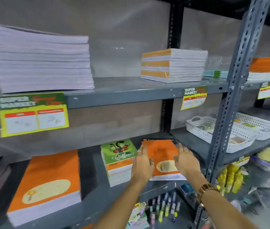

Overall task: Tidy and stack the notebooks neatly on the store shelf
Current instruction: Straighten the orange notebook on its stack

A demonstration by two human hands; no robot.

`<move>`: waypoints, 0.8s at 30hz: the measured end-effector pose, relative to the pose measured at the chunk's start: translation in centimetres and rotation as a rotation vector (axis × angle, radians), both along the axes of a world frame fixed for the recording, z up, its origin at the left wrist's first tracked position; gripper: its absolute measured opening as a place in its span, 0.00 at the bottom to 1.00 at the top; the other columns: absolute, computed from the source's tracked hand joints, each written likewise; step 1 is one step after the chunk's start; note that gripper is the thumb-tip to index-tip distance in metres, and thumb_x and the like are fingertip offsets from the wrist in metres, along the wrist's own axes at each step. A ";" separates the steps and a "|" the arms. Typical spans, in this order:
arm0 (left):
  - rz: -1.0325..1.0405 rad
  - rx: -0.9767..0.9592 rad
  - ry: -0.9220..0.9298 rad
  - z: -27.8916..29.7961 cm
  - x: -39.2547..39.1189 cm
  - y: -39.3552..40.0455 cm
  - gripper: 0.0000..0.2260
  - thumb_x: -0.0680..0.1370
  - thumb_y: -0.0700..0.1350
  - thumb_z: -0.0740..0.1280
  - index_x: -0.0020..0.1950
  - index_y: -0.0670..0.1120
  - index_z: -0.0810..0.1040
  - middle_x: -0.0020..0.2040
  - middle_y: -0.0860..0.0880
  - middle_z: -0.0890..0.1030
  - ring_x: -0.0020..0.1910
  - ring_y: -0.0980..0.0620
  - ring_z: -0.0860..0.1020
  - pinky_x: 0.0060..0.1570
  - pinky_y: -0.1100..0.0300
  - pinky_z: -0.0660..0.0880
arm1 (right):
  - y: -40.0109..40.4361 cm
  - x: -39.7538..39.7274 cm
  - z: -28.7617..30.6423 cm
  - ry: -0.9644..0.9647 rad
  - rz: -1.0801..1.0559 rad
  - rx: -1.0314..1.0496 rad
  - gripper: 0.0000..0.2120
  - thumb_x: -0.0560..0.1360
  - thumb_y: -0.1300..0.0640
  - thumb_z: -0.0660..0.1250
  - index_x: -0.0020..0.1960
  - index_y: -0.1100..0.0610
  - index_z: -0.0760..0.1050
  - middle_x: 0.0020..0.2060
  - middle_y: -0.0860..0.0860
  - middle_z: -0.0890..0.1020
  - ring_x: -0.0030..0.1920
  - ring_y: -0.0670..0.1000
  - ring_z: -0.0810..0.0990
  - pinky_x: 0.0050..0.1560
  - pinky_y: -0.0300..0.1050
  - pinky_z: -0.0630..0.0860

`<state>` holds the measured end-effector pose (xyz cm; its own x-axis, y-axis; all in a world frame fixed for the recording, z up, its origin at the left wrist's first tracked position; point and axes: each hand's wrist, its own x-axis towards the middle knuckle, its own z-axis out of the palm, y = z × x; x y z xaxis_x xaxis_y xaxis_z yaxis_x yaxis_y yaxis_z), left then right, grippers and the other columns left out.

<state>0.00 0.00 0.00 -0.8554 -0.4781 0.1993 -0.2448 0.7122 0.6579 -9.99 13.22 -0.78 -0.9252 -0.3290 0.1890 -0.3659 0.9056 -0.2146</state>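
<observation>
Orange notebooks [161,156] on lower shelf [96,192], flanked by left hand [142,164] and right hand [186,161]; fingers straight, pressed together, flat against stack sides.

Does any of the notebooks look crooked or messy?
Yes. The orange notebook between the left hand and right hand sits skewed on its pile, with a dark book peeking out behind it. The other piles look tidy.

"SUPER MARKET" on price tag [194,97]; "Coffee" on green notebook [121,151].
</observation>
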 end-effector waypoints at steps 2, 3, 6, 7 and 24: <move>0.042 0.174 -0.035 -1.5 -2.5 0.8 0.17 0.75 0.39 0.63 0.64 0.41 0.69 0.58 0.39 0.78 0.55 0.40 0.78 0.54 0.47 0.78 | 0.6 -1.9 -1.1 -0.085 -0.030 -0.009 0.24 0.80 0.53 0.56 0.73 0.61 0.58 0.68 0.57 0.70 0.67 0.57 0.70 0.64 0.51 0.71; 0.067 0.253 -0.071 -2.2 -3.4 1.2 0.15 0.74 0.38 0.64 0.61 0.40 0.72 0.57 0.40 0.80 0.53 0.41 0.79 0.52 0.48 0.78 | 0.8 -3.0 -1.9 -0.119 -0.042 -0.013 0.22 0.80 0.54 0.57 0.71 0.62 0.61 0.67 0.57 0.70 0.67 0.58 0.70 0.63 0.51 0.72; 0.149 0.410 -0.192 -3.0 -5.5 2.7 0.15 0.74 0.38 0.64 0.60 0.38 0.73 0.59 0.39 0.79 0.57 0.40 0.78 0.54 0.53 0.76 | 0.9 -5.1 -3.2 -0.249 -0.095 -0.019 0.19 0.79 0.54 0.58 0.66 0.63 0.66 0.65 0.59 0.71 0.65 0.60 0.72 0.62 0.52 0.72; 0.170 0.417 -0.226 -3.4 -6.3 3.0 0.16 0.74 0.39 0.64 0.61 0.37 0.72 0.60 0.38 0.78 0.58 0.40 0.77 0.54 0.53 0.76 | 0.8 -5.8 -3.6 -0.277 -0.107 -0.021 0.19 0.79 0.54 0.58 0.65 0.64 0.67 0.65 0.60 0.71 0.65 0.60 0.72 0.62 0.52 0.72; 0.660 0.959 -0.053 -3.0 -10.1 3.7 0.13 0.76 0.37 0.61 0.58 0.33 0.74 0.60 0.35 0.78 0.58 0.38 0.77 0.56 0.50 0.76 | 0.2 -10.0 -4.8 -0.534 -0.297 -0.280 0.11 0.68 0.55 0.73 0.39 0.59 0.71 0.55 0.59 0.81 0.55 0.59 0.79 0.44 0.44 0.72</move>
